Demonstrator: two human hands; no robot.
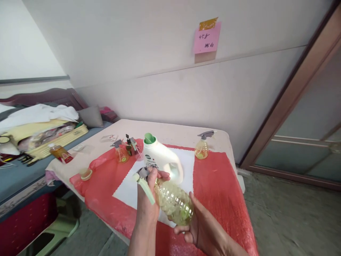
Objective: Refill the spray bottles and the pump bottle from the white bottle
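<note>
A clear, ribbed, yellow-green spray bottle (174,201) is tilted in both my hands above the table. My left hand (154,179) is closed around its neck, just under the grey and pale green trigger head (144,179). Around the bottle's base, my right hand (197,225) is wrapped with the fingers curled underneath. Right behind the bottle stands a white jug (162,156) with a handle, its mouth holding a green funnel-like piece (149,138). The jug rests on a white sheet (186,160) laid over red cloth.
Another spray bottle (201,147) stands at the right on the red cloth (218,185). More spray bottles (122,153) cluster at the left, near a round lid (85,174) and an amber bottle (60,153). A pink note (207,38) is taped to the wall. A bed (16,185) adjoins on the left.
</note>
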